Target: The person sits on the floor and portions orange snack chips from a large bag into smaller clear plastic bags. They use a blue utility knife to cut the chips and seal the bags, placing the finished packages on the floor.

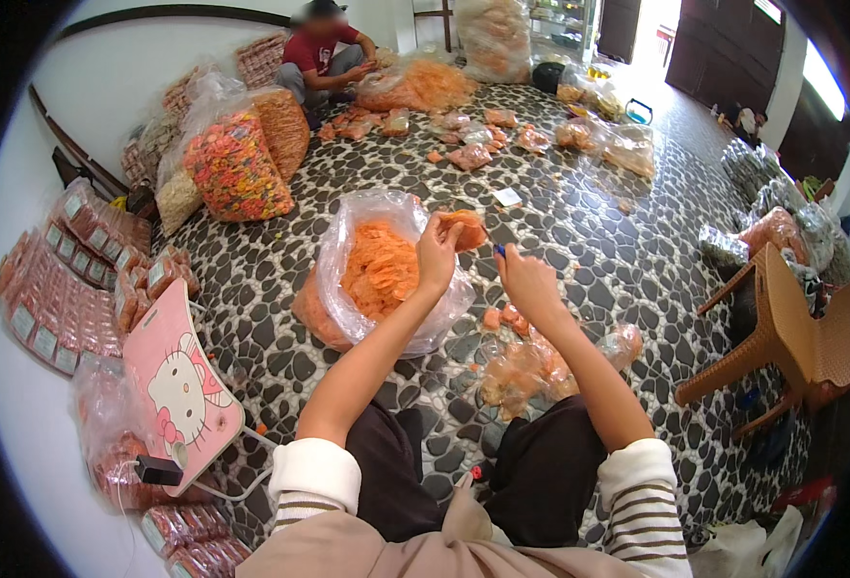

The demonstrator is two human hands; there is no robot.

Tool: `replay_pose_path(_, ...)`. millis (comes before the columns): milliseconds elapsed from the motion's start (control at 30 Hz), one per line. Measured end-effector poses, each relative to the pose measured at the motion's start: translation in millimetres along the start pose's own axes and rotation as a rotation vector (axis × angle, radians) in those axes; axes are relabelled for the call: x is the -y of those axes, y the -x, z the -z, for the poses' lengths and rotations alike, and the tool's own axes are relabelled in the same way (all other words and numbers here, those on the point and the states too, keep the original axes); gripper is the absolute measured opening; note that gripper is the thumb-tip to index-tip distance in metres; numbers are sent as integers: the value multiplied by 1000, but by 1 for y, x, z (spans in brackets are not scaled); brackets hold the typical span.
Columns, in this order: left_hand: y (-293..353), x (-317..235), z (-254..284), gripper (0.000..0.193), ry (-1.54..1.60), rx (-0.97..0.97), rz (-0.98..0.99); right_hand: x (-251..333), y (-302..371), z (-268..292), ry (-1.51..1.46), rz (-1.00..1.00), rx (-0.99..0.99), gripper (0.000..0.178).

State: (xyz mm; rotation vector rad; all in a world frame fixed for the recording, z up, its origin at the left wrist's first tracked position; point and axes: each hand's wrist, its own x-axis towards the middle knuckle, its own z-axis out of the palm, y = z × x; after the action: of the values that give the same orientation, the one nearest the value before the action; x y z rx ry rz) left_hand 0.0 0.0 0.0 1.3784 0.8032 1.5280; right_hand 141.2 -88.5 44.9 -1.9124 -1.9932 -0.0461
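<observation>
Just above the frame's centre, the left hand [437, 252] is closed in a pinch on a small, rounded orange packet [465, 232], and the right hand [527, 281] curls closed around a slim blue-handled tool [500, 250] pointing toward it. A slip could nick the left hand; a loosened pinch could drop the packet beside the open clear plastic sack [330, 252].

The bag [332, 229] stood on the floor [627, 250] ahead of the legs [550, 462], chips [377, 270] in it; the left hand [437, 252] was at its right side, the right hand [531, 284] farther right; smaller bags [526, 371] lay below the right hand; a low table [146, 337] stood left, packs [54, 308] left of that; a chair [782, 323] stood far right; behind, sacks [237, 169] stood left, a co-worker [317, 60] beyond them.
</observation>
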Motion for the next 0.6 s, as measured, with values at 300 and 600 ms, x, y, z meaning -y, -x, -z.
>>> replay_pose_path(300,1,-16,30,27,70,-54,304,-23,3,-55,-198,-101,89,29)
replay_pose_path(600,22,-13,13,27,302,156,586,-6,-17,-52,-822,-301,-13,36)
